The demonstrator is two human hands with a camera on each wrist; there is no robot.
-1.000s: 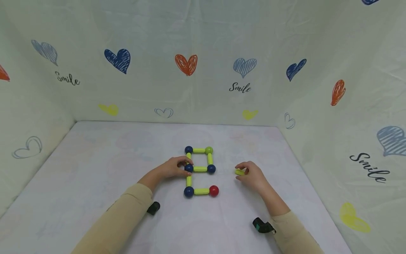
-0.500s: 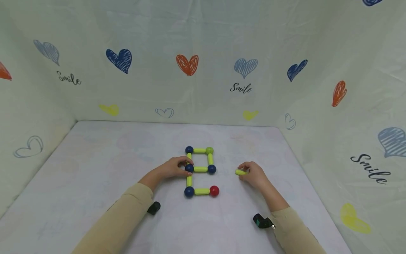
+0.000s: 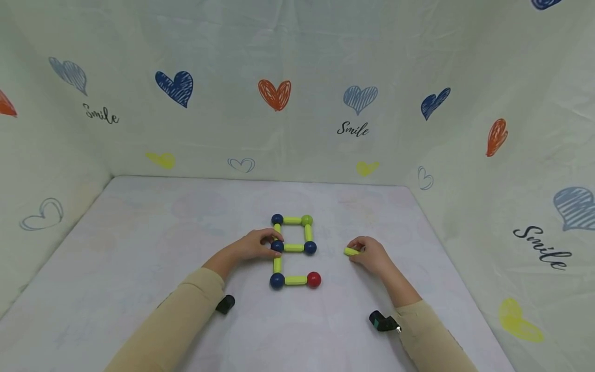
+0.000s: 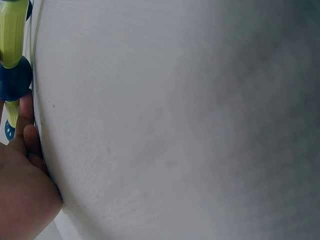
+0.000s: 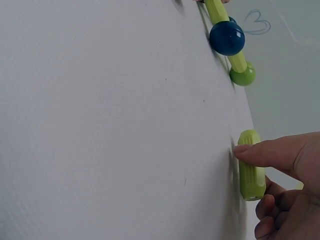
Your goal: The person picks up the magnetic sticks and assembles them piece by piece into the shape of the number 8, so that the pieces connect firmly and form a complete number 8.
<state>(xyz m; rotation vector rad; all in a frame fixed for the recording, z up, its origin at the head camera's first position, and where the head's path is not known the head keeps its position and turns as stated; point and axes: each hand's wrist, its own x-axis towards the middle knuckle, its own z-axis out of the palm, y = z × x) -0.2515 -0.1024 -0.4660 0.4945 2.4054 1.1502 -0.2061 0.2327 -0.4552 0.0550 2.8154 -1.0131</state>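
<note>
A ball-and-rod toy frame lies flat on the table, its yellow-green rods (image 3: 294, 248) joined by balls. My left hand (image 3: 251, 245) holds the blue ball (image 3: 277, 247) at the left middle joint, thumb and fingers on either side of it. In the left wrist view that hand (image 4: 25, 190) shows only partly, close to a blue ball (image 4: 15, 80). To the right of the frame, my right hand (image 3: 373, 256) pinches a loose yellow-green rod (image 3: 351, 251). The right wrist view shows the thumb across this ribbed rod (image 5: 252, 182), close over the table.
A green ball (image 3: 307, 220) marks the frame's far right corner, a red ball (image 3: 314, 279) the near right end. Black wrist devices (image 3: 384, 321) sit by both sleeves. A heart-printed cloth (image 3: 307, 139) rises behind and beside the table (image 3: 139, 248).
The rod in my right hand has turned slightly and shows more of its length than a second ago. My left hand stays on the blue ball; the frame has not moved.
</note>
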